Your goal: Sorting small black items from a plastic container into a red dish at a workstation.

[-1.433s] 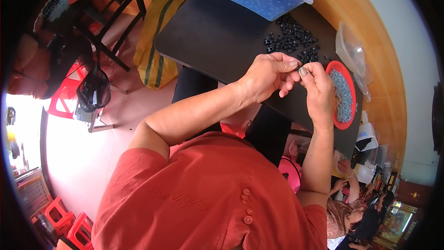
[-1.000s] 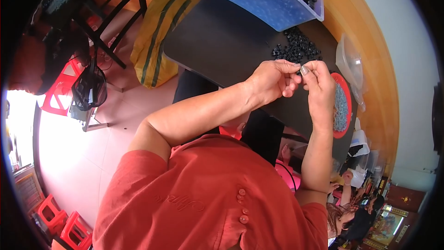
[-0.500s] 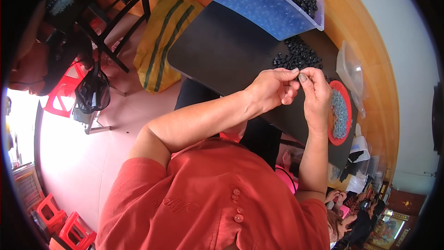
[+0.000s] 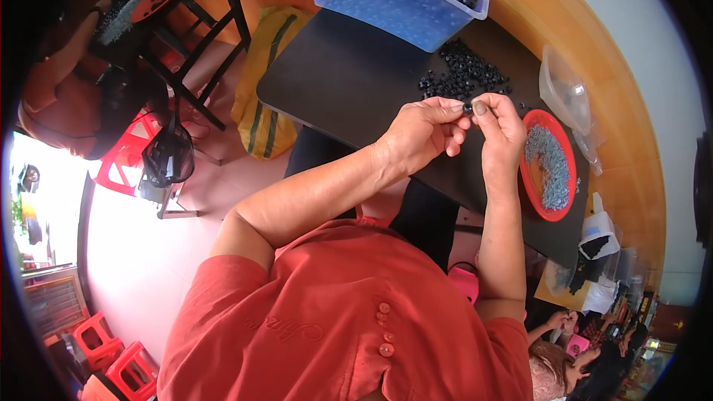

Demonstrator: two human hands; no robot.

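Black bead-like piece (image 4: 467, 109) pinched by fingertips of left hand (image 4: 423, 131) and right hand (image 4: 502, 131), upper right of frame centre, over the dark surface (image 4: 334, 74). Could slip if squeezed off-centre, perhaps dropping among loose black pieces (image 4: 466, 70) or into the red dish (image 4: 532, 193) farther right.

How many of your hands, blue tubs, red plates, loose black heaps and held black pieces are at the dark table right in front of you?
Hands: 2 (left hand, right hand)
Blue tub: 1
Red plate: 1
Loose black heap: 1
Held black piece: 1
Total: 6
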